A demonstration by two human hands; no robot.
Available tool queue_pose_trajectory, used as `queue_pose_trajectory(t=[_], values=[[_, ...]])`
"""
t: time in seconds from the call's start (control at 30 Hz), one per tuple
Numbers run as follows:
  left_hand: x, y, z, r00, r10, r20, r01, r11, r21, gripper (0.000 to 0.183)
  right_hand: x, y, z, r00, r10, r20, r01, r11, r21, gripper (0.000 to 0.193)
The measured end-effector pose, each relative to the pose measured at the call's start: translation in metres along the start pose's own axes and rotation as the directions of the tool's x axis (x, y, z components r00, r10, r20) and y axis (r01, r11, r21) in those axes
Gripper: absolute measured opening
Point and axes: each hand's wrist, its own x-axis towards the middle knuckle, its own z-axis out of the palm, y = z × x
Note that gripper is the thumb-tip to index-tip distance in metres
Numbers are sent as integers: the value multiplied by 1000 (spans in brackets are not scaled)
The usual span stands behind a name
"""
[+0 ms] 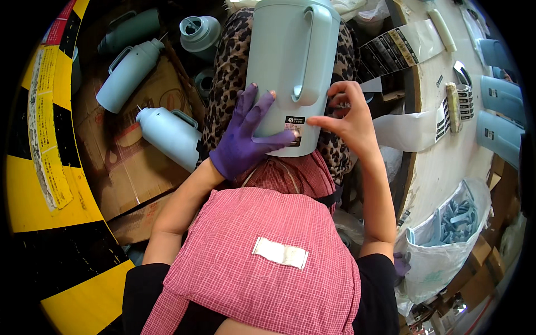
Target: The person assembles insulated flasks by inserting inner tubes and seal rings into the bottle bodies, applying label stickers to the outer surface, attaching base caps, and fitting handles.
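A large pale blue vacuum jug (273, 61) lies across my lap, its handle (317, 56) facing up and its base toward me. Two small dark labels (295, 119) sit near the base. My left hand (245, 134), in a purple glove with bare fingertips, rests spread on the jug's left side, its thumb by the lower label. Bare and half curled, my right hand (349, 114) is at the other side. Its thumb tip meets the edge of the upper label, with the fingers apart from it below the handle.
Several blue jugs (131, 75) lie on cardboard (145, 167) at the left, beside a yellow-black striped edge (72, 245). On the right, a white bench (441, 50) carries label sheets (399, 47) and more jugs (499, 95). A bag of blue parts (446, 262) hangs nearby.
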Motion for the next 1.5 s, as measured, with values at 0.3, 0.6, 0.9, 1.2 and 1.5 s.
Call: queue_pose_trajectory(t=[0.3,0.6,0.9,1.2,1.5], values=[[23,-21,-53,981,189,-53,-195,968,-158,51,7,-18,31,799,-526,-291,588,786,194,65],[68,-104,-206,983,86,-164,-138,929,-342,64,28,-3,35,851,-510,-128,508,860,-45,24],[-19,-84,-226,948,-78,-309,-40,933,-357,58,77,55,109,907,-297,298,413,762,-499,22],[55,-88,-226,976,6,-218,-72,952,-297,70,3,94,-55,770,-336,-543,182,931,-318,20],[303,-57,-139,689,-313,654,388,921,32,50,-19,211,-211,663,-216,-717,-96,925,-367,35]])
